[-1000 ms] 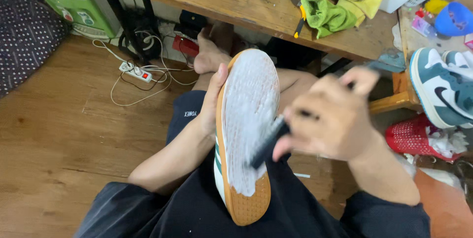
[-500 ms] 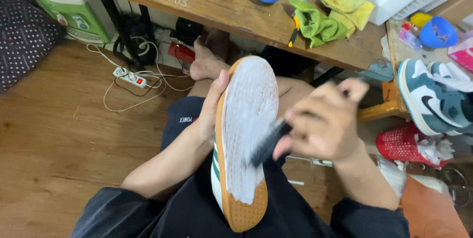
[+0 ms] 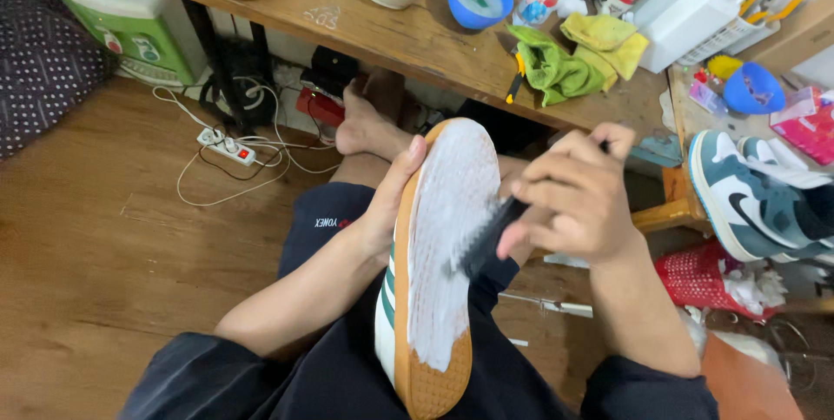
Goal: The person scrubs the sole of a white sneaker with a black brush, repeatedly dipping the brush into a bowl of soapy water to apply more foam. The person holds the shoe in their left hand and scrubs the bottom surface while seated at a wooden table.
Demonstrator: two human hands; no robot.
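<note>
Both hands are staying put: your left hand (image 3: 391,203) is gripping the upturned shoe (image 3: 434,272), its sole foam-whitened, at 6 o'clock on your lap; your right hand (image 3: 573,198) is clenching the brush (image 3: 486,238) against it.

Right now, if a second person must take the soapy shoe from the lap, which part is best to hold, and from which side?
Probably the heel end of the shoe, from below near the lap. The gum sole is bare there, while white foam covers the rest. The left hand already grips the toe side, and the right hand with the brush blocks the other edge.
</note>
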